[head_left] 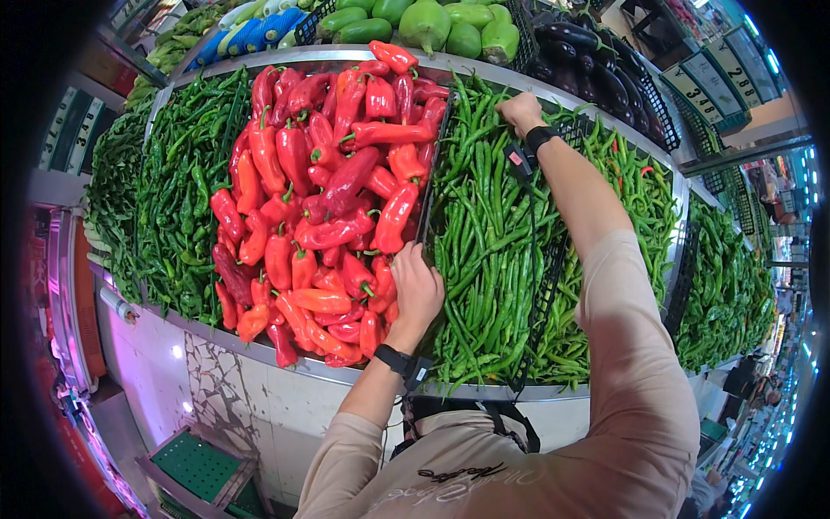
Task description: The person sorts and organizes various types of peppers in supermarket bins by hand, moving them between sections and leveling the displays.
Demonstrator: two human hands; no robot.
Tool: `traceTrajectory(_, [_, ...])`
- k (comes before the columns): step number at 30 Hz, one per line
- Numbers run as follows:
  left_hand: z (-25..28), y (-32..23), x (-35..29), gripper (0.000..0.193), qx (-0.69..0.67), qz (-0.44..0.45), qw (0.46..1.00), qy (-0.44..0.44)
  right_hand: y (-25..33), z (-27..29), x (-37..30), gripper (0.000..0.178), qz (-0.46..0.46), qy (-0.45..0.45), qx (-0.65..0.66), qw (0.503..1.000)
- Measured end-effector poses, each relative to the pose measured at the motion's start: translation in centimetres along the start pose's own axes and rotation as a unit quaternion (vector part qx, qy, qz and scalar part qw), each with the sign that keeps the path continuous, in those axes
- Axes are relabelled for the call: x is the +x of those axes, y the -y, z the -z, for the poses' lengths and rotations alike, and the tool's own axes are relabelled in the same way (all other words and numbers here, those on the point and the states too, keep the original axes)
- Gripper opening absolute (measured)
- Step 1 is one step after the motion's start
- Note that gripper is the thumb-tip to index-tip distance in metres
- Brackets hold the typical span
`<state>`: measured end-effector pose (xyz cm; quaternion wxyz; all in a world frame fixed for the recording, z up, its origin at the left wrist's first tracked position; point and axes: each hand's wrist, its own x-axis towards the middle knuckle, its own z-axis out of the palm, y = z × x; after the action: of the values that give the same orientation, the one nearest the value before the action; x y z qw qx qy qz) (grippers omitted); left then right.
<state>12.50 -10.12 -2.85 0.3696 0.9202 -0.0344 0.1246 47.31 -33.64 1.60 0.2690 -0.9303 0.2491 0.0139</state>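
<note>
A black plastic crate (543,298) full of long green chillies (484,233) sits in the middle of a produce stand. My left hand (416,290) grips the crate's near left corner, beside a pile of red peppers (333,199). Stretched across the crate, my right hand (521,111) is closed over its far rim among the chillies. Both wrists wear black bands.
Dark green peppers (177,199) lie left of the red ones. More green chillies (635,199) fill crates to the right. Pale green squash (450,30) and aubergines (579,56) lie behind. A green crate (199,467) stands on the floor below the metal counter edge (259,350).
</note>
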Motion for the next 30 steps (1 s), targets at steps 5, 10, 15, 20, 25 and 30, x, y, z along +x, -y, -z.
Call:
traceTrajectory(5, [-0.4,-0.1,0.0,0.056,0.011,0.002,1.000,0.002,-1.1,3.5,0.5,0.028,0.060,-0.029,0.121,0.990])
traceTrajectory(10, [-0.5,0.0,-0.2,0.055,0.012,0.000,1.000,-0.005,-0.6,9.0,-2.2,0.023,0.097,-0.054,0.309,0.944])
traceTrajectory(15, [-0.6,0.4,-0.6,0.055,0.008,-0.018,1.000,-0.012,-2.3,16.4,-7.7,0.022,0.091,-0.022,0.443,0.892])
traceTrajectory(20, [-0.8,0.5,-0.9,0.055,0.027,-0.050,0.998,-0.023,-7.8,25.0,-16.0,0.016,0.073,0.005,0.530,0.845])
traceTrajectory(25, [-1.0,1.1,-1.2,0.047,-0.001,-0.087,0.993,-0.076,-18.0,31.6,-26.9,0.011,0.055,0.037,0.650,0.757])
traceTrajectory(30, [2.6,-0.4,-4.0,0.040,-0.051,-0.070,0.991,-0.102,-31.2,32.0,-41.9,0.008,-0.025,-0.023,0.690,0.723])
